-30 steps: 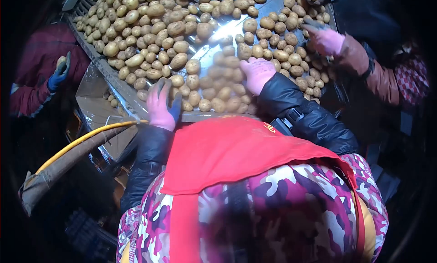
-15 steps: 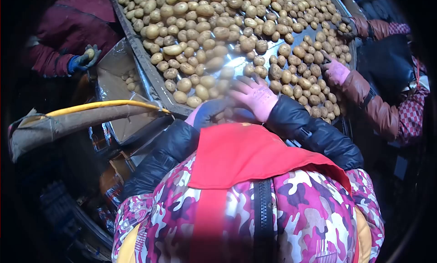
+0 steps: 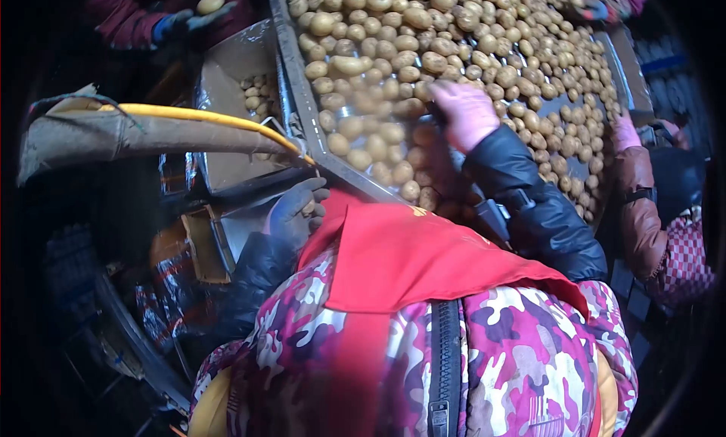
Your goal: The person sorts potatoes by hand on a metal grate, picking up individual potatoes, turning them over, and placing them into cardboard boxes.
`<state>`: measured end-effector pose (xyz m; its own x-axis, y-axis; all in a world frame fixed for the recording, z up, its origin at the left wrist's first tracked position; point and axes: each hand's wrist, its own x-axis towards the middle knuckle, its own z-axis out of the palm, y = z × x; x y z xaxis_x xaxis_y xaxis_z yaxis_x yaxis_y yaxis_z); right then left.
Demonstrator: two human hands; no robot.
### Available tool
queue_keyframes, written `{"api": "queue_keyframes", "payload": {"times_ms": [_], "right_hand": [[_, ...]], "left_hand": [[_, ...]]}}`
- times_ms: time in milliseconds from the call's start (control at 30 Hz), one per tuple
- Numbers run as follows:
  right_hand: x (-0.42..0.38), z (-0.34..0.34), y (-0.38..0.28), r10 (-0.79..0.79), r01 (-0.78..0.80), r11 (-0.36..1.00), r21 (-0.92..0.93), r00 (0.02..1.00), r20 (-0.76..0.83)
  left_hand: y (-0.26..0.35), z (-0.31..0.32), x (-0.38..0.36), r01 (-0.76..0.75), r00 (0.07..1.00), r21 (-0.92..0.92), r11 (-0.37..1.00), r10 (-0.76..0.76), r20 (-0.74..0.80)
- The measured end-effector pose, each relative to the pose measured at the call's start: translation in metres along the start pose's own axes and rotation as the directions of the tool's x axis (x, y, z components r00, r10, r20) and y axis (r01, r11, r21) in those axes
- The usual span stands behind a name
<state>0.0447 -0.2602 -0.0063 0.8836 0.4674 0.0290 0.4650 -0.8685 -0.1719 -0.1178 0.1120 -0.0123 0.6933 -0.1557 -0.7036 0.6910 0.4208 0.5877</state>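
My left hand (image 3: 297,210), in a grey-blue glove, is off the sorting table's near edge, beside the red cloth at my chest. Its fingers curl around a small potato (image 3: 308,207). My right hand (image 3: 463,116), in a pink glove with a dark palm side, is over the potatoes (image 3: 408,17) spread across the table. Its fingers bend downward among them and are mostly hidden, so a grip cannot be made out. Below it some potatoes (image 3: 382,146) are blurred.
A metal rim (image 3: 302,108) borders the table. At left stand a carton (image 3: 219,82) with some potatoes and a padded bar (image 3: 83,138) with a yellow hose. A co-worker's hand (image 3: 204,17) holds a potato at top left; other workers' hands (image 3: 625,132) reach in at right.
My left hand has drawn away left from the table edge, now with a potato in it. My right hand has moved farther over the potatoes. The whole view has shifted.
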Motion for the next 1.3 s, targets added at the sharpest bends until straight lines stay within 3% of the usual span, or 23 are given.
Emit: {"api": "queue_keyframes", "payload": {"times_ms": [67, 100, 167, 233, 300, 367, 400, 433, 467, 533, 600, 633, 667, 733, 867, 1000, 1033, 1133, 1167, 1200, 1233, 1267, 1300], "right_hand": [[0.026, 0.003, -0.035, -0.093, 0.098, 0.995, -0.014, 0.977, 0.194], [0.028, 0.043, -0.034, -0.097, 0.105, 0.99, -0.09, 0.992, 0.086], [0.035, 0.037, -0.045, -0.052, 0.07, 0.99, -0.12, 0.987, 0.149], [0.038, 0.036, -0.047, -0.003, 0.029, 0.989, -0.145, 0.984, 0.176], [0.032, 0.036, -0.047, 0.021, 0.0, 0.996, -0.093, 0.976, 0.219], [0.026, 0.038, -0.049, 0.044, -0.038, 0.999, -0.033, 0.972, 0.23], [0.019, 0.038, -0.047, 0.039, -0.037, 0.999, -0.014, 0.968, 0.247], [0.011, 0.035, -0.045, 0.021, -0.024, 1.0, 0.011, 0.978, 0.207], [0.003, 0.035, -0.043, 0.0, -0.006, 0.999, 0.036, 0.986, 0.169], [-0.014, 0.029, -0.039, 0.051, -0.055, 0.998, 0.015, 0.979, 0.199], [-0.034, 0.027, -0.029, 0.066, -0.061, 0.998, -0.03, 0.975, 0.214], [-0.049, 0.022, -0.023, 0.057, -0.058, 0.998, -0.002, 0.979, 0.195], [-0.064, 0.017, -0.018, 0.043, -0.048, 0.998, 0.027, 0.983, 0.177], [-0.089, 0.01, -0.01, 0.116, -0.132, 0.969, 0.208, 0.989, 0.087], [-0.093, -0.025, -0.003, 0.321, -0.441, 0.827, 0.348, 0.88, 0.351], [-0.092, -0.006, 0.008, 0.44, -0.485, 0.652, 0.583, 0.868, 0.23], [-0.091, 0.001, 0.014, 0.405, -0.459, 0.667, 0.587, 0.885, 0.232], [-0.079, 0.016, 0.014, 0.434, -0.441, 0.614, 0.655, 0.882, 0.186], [-0.069, -0.012, 0.003, 0.41, -0.428, 0.576, 0.697, 0.888, 0.207], [-0.059, -0.026, -0.006, 0.355, -0.353, 0.569, 0.743, 0.92, 0.166], [-0.052, -0.038, -0.018, 0.291, -0.346, 0.503, 0.792, 0.931, 0.222], [-0.041, -0.042, -0.023, 0.193, -0.291, 0.523, 0.801, 0.956, 0.221], [-0.031, -0.046, -0.028, 0.094, -0.234, 0.533, 0.813, 0.971, 0.218]], "left_hand": [[-0.005, -0.021, -0.009, -0.046, 0.998, -0.036, 0.998, 0.044, -0.052], [-0.006, -0.027, -0.014, -0.067, 0.994, -0.045, 0.997, 0.063, -0.091], [-0.013, -0.054, -0.02, -0.098, 0.989, -0.078, 0.992, 0.088, -0.122], [-0.017, -0.075, -0.022, -0.147, 0.968, 0.29, 0.946, 0.198, -0.153], [-0.006, -0.064, -0.026, 0.245, 0.877, 0.574, 0.782, 0.074, -0.475], [-0.009, -0.055, -0.019, 0.022, 0.864, 0.937, 0.349, 0.464, -0.193], [-0.009, -0.048, -0.011, -0.075, 0.813, 0.995, 0.059, 0.582, 0.027], [-0.004, -0.033, 0.004, -0.224, 0.798, 0.973, 0.057, 0.584, 0.149], [0.008, 0.0, 0.012, -0.446, 0.715, 0.894, 0.044, 0.617, 0.327], [0.033, 0.061, 0.028, -0.529, 0.66, 0.829, -0.181, 0.526, 0.536], [0.04, 0.091, 0.066, -0.547, 0.582, 0.723, -0.421, 0.43, 0.69], [0.045, 0.107, 0.079, -0.459, 0.674, 0.746, -0.482, 0.359, 0.646], [0.04, 0.102, 0.111, -0.329, 0.662, 0.678, -0.657, 0.351, 0.662], [0.039, 0.103, 0.15, -0.158, 0.721, 0.676, -0.72, 0.384, 0.577], [0.037, 0.112, 0.154, -0.08, 0.769, 0.7, -0.71, 0.403, 0.497], [0.04, 0.099, 0.144, -0.172, 0.707, 0.75, -0.639, 0.45, 0.545], [0.045, 0.098, 0.137, -0.224, 0.735, 0.777, -0.589, 0.421, 0.531], [0.052, 0.108, 0.107, -0.349, 0.82, 0.927, -0.139, 0.433, 0.374], [0.047, 0.107, 0.11, -0.457, 0.874, 0.83, 0.32, 0.335, 0.351], [0.042, 0.107, 0.113, -0.41, 0.902, 0.561, 0.719, 0.225, 0.37], [0.047, 0.123, 0.102, -0.224, 0.929, 0.346, 0.911, 0.093, 0.357], [0.052, 0.141, 0.082, 0.02, 0.943, 0.047, 0.999, -0.034, 0.331], [0.039, 0.141, 0.092, -0.1, 0.915, 0.175, 0.979, 0.022, 0.403]]}}
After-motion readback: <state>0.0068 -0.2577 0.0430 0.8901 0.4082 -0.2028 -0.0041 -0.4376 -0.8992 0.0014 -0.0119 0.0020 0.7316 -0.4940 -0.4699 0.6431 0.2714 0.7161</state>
